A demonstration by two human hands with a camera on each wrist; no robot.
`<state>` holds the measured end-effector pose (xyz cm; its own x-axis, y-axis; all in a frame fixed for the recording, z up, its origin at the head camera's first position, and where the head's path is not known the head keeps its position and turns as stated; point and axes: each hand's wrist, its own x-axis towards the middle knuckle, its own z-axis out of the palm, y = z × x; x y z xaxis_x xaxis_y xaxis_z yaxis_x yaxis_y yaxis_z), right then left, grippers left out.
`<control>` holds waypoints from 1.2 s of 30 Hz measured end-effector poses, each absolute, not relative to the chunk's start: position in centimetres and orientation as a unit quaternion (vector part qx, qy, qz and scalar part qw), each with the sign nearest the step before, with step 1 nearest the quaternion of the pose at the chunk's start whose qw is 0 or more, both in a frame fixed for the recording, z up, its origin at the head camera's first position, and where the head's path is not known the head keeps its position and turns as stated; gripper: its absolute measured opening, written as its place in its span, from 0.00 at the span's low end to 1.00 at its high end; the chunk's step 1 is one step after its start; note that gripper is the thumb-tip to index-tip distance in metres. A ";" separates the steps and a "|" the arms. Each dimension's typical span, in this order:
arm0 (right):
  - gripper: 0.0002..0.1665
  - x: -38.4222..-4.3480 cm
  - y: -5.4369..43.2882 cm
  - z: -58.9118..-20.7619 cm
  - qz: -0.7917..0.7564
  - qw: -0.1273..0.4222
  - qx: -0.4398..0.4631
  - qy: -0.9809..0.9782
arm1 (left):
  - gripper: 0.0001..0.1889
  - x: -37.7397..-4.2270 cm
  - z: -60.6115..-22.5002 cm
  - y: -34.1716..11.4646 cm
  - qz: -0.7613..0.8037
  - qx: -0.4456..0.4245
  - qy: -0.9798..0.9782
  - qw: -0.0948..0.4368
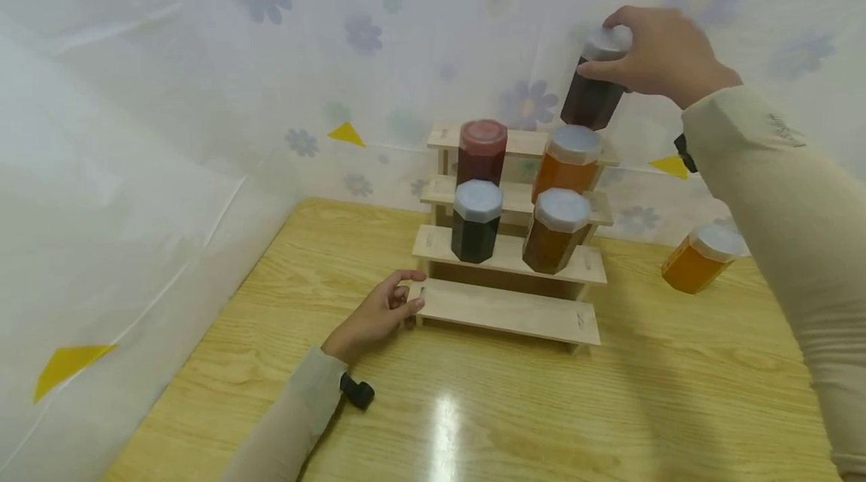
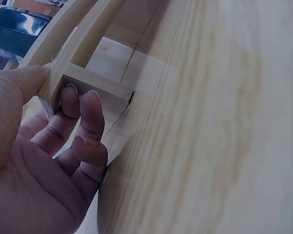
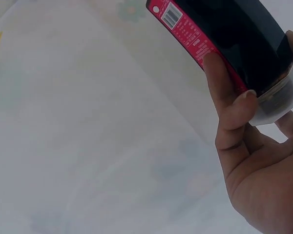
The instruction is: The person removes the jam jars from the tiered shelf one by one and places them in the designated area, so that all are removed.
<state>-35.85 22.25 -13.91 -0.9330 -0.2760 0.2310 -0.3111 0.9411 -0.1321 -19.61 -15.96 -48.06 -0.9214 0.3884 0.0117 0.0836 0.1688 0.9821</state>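
In the head view a tiered wooden display rack [image 1: 507, 307] stands on the table. At the left end of its lowest step, my left hand [image 1: 379, 314] pinches the board; the left wrist view has the curled fingers [image 2: 91, 114] at the board's underside. High above the top step's right side, my right hand [image 1: 666, 53] grips a dark jar [image 1: 591, 98] around its whitish lid. A red label [image 3: 195, 41] with a barcode shows on that jar. On the rack sit a red-lidded jar [image 1: 482, 155], an orange jar [image 1: 564, 166], a black jar [image 1: 476, 230] and a brown jar [image 1: 551, 241].
Another orange jar [image 1: 697, 264] stands on the wooden table [image 1: 473, 422], right of the rack. A flower-patterned white sheet [image 1: 406, 38] hangs behind, and plain white sheeting [image 1: 135, 166] closes off the left side.
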 end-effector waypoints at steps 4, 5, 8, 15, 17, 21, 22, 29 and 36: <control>0.54 -35.5 23.6 -14.1 0.075 0.106 0.144 -0.981 | 0.24 -19.6 -48.1 -16.1 0.624 0.155 0.755 0.126; 0.54 -35.4 23.8 -14.2 0.073 0.106 0.142 -0.982 | 0.24 -19.6 -48.2 -16.1 0.625 0.156 0.755 0.126; 0.54 -35.2 24.6 -14.6 0.077 0.104 0.136 -0.982 | 0.24 -19.7 -48.2 -16.3 0.623 0.156 0.757 0.123; 0.55 -35.2 26.6 -15.8 0.086 0.098 0.128 -0.983 | 0.24 -19.7 -48.3 -16.3 0.627 0.146 0.755 0.124; 0.55 -35.3 27.3 -16.2 0.082 0.098 0.126 -0.984 | 0.24 -19.7 -48.3 -16.3 0.628 0.144 0.754 0.127; 0.56 -35.2 28.4 -16.8 0.075 0.094 0.118 -0.986 | 0.24 -19.6 -48.3 -16.4 0.628 0.142 0.755 0.125; 0.56 -35.2 28.7 -17.0 0.074 0.093 0.117 -0.986 | 0.24 -19.6 -48.3 -16.4 0.627 0.142 0.756 0.125; 0.56 -34.5 30.6 -18.4 0.080 0.081 0.095 -0.989 | 0.25 -19.8 -48.2 -16.5 0.628 0.149 0.754 0.122; 0.54 -34.3 32.1 -21.1 0.076 0.079 0.097 -0.989 | 0.26 -19.8 -48.2 -16.5 0.630 0.142 0.753 0.123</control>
